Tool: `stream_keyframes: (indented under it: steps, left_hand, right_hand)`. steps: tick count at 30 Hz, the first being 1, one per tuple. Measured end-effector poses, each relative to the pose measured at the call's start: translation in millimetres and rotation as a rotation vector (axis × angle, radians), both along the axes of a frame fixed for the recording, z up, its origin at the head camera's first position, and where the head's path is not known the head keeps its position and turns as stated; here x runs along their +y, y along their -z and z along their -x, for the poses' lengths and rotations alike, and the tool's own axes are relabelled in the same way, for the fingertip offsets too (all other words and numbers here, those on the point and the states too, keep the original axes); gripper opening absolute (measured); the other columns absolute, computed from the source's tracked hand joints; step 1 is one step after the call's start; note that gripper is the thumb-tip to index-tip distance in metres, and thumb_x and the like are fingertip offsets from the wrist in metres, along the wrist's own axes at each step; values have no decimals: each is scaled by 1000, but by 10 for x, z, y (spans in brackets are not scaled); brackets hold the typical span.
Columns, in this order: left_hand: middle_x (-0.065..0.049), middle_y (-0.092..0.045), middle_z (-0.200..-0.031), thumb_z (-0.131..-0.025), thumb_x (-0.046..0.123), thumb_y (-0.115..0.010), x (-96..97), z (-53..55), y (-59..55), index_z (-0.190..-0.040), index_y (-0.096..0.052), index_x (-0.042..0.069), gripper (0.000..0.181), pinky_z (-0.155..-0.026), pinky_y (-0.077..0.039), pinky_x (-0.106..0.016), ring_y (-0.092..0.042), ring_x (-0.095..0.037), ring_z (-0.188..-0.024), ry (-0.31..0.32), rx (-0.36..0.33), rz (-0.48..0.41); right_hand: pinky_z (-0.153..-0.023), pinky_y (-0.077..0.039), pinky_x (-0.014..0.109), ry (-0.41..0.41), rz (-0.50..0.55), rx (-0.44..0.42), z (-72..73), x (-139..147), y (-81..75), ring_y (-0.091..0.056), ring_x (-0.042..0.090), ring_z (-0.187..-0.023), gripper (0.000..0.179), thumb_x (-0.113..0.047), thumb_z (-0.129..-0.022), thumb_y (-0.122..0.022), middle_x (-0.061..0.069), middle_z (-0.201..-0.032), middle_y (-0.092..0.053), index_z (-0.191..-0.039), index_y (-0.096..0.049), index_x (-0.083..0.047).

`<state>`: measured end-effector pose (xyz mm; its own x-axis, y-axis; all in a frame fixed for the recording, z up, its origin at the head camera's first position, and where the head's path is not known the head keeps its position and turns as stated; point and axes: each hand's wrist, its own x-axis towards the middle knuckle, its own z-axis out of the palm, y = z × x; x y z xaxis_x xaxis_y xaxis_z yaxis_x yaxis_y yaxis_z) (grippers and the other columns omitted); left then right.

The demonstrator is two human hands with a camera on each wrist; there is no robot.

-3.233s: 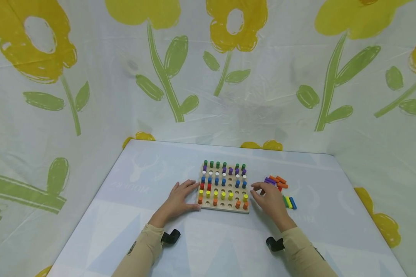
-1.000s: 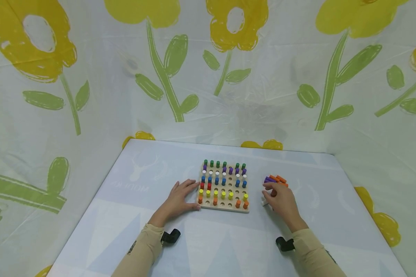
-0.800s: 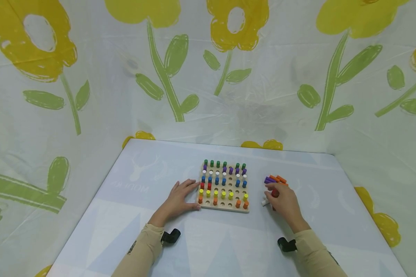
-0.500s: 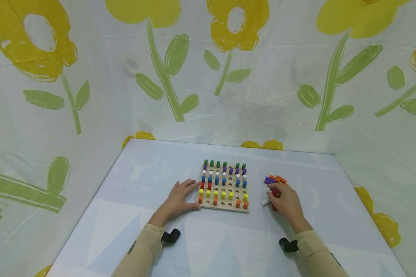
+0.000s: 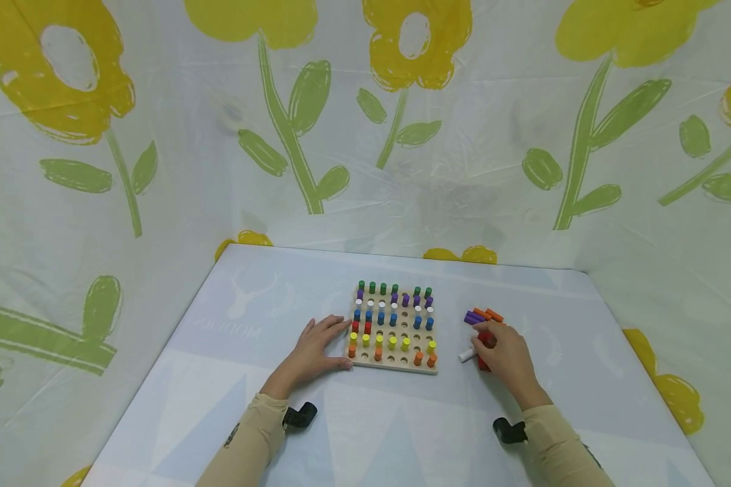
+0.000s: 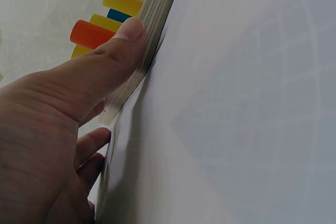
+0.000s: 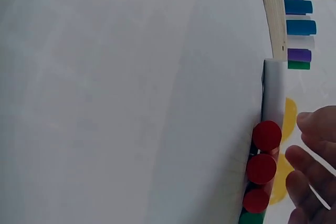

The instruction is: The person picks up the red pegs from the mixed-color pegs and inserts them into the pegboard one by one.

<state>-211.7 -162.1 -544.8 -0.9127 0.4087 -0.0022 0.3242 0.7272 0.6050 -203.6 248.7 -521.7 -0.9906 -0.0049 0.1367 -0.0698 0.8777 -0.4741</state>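
A wooden pegboard stands mid-table with rows of coloured pegs, several holes bare. My left hand spreads along its left side, fingertips at the edge. In the left wrist view the thumb lies against the board's wooden edge, beside orange and yellow pegs. Right of the board, my right hand hovers over loose red pegs, thumb and fingers loosely bent. The right wrist view shows a gap between its fingers and the red pegs, with nothing visibly held. A white peg lies by its thumb.
Purple pegs and orange pegs lie loose just beyond my right hand. A green peg shows at the bottom of the right wrist view. Flower-printed cloth walls rise behind the table.
My right hand has moved right, from beside the board to above the loose pegs. Over the last second it shifts slightly further right, uncovering the white peg and red pegs. My left hand stays put.
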Motion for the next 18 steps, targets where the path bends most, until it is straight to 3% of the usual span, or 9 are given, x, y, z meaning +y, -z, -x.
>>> stream_keyframes:
  steps: [8,18]
  left_hand:
    - [-9,-39,-159,-81,49,-83,-2,4,-9,-156,-43,18,90,-126,-1,-54,-31,-30,-150,5,-2,8]
    - [-10,-41,-158,-81,48,-83,-4,-6,-19,-156,-44,15,90,-126,-3,-57,-32,-31,-149,14,18,-4]
  right_hand:
    - [-84,-47,57,-7,-41,38,-13,34,-9,-57,36,-97,31,-20,-91,-74,16,-101,-71,-119,-72,-7]
    - [-85,-47,56,10,-85,-19,35,38,-24,-54,39,-104,36,-25,-90,-75,21,-118,-68,-121,-71,-5]
